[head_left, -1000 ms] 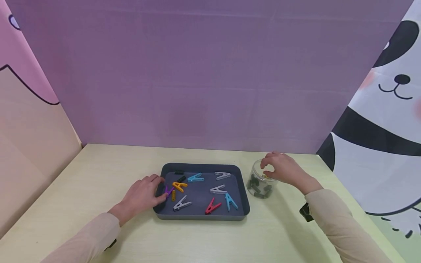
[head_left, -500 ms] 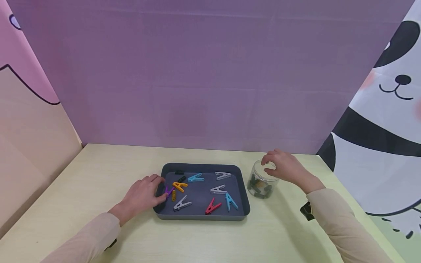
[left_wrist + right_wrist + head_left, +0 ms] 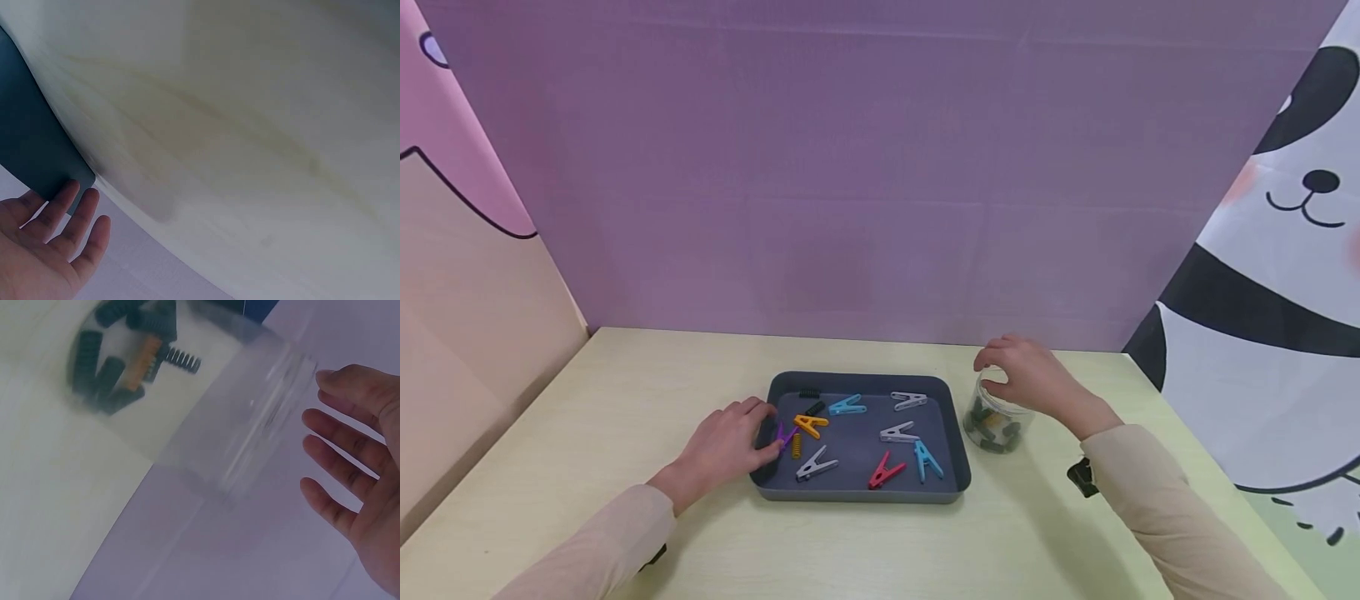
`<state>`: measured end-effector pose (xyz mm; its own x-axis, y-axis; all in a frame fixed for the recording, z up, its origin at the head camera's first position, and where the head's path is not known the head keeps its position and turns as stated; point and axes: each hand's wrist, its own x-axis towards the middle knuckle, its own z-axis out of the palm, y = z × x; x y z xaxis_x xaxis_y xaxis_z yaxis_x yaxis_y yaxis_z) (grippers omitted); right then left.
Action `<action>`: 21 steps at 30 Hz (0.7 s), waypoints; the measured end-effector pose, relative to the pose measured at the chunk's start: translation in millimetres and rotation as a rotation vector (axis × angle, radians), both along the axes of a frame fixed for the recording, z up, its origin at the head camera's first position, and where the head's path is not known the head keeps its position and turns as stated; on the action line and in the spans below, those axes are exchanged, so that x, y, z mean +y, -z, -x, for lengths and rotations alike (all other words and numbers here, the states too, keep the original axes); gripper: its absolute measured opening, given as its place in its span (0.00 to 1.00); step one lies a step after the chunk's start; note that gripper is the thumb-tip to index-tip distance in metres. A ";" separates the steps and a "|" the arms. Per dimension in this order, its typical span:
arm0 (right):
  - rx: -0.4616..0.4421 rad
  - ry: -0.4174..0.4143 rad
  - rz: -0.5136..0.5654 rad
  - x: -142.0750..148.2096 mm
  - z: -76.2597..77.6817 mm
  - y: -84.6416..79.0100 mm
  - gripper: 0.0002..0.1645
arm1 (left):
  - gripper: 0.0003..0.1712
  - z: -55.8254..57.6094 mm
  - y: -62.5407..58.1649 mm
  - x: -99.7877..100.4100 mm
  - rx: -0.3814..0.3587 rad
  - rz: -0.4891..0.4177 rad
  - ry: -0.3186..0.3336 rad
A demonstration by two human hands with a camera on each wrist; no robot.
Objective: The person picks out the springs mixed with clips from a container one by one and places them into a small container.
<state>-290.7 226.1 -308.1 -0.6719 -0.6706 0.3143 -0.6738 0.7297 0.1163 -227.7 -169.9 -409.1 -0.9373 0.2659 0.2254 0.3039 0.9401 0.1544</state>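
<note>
My left hand [image 3: 727,450] rests at the left end of a dark grey tray [image 3: 857,495]. Its extended fingers touch the tray's wall [image 3: 37,131] in the left wrist view, and the thumb reaches over the rim near a purple clothespin [image 3: 784,437], partly hidden. Over the mouth of a clear jar [image 3: 996,421], my right hand [image 3: 1033,379] has its fingers spread with nothing between them. Inside the jar lie several dark springs [image 3: 87,353] and one orange-yellow spring [image 3: 142,362]. In the tray, a yellow spring [image 3: 797,446] and two black springs [image 3: 814,408] lie near the left side.
More clothespins are scattered in the tray: an orange one [image 3: 809,426], a red one [image 3: 886,471], two blue ones [image 3: 928,461] and several grey-white ones [image 3: 816,464]. The pale table [image 3: 850,550] ends at a purple backdrop [image 3: 865,183] behind the tray and jar.
A yellow spring near the jar's mouth a second ago now sits lower, among the dark springs. My right hand has shifted left and slightly up over the jar. The left hand stays put.
</note>
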 end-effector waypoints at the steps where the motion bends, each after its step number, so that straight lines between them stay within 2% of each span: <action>1: 0.008 -0.009 0.000 -2.6 -0.3 0.9 0.10 | 0.28 -0.1 -0.1 0.1 0.000 -0.001 0.000; 6: 0.005 -0.023 -0.009 -17.2 -2.9 5.2 0.10 | 0.28 -0.4 -0.1 0.3 -0.003 -0.006 -0.002; 15: -0.067 -0.022 -0.064 -42.6 -5.7 13.1 0.13 | 0.28 0.3 0.3 0.3 -0.013 0.002 -0.007; 21: -0.101 -0.052 -0.075 -56.8 -5.2 21.1 0.14 | 0.28 -0.1 -0.6 0.4 -0.022 -0.006 -0.011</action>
